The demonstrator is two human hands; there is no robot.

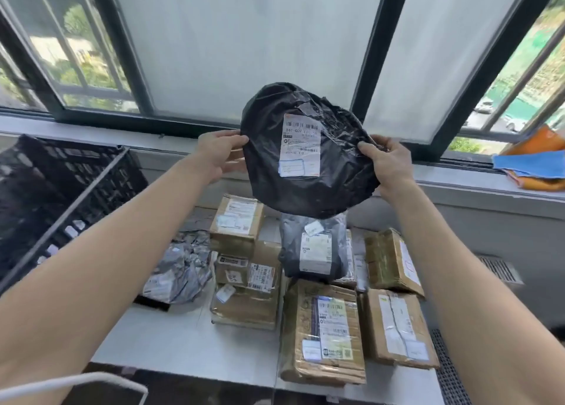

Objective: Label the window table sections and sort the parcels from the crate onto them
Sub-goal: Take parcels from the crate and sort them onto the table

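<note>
I hold a black plastic parcel bag point(308, 196) up in front of the window, its white shipping label facing me. My left hand point(218, 154) grips its left edge and my right hand point(386, 163) grips its right edge. Below it, the grey window table point(171, 337) carries several parcels: brown cardboard boxes point(237, 221), a dark grey bag point(315, 251), a crumpled silver-grey bag point(183, 267) and a large taped box point(324, 331). The black plastic crate point(61, 196) stands at the left, tilted, its inside dark.
A window sill point(458, 178) runs behind the table, with folded orange and blue cloths point(532, 163) at its right end. A floor vent grille point(501, 270) lies to the right of the table. A white curved bar point(76, 383) shows at the bottom left.
</note>
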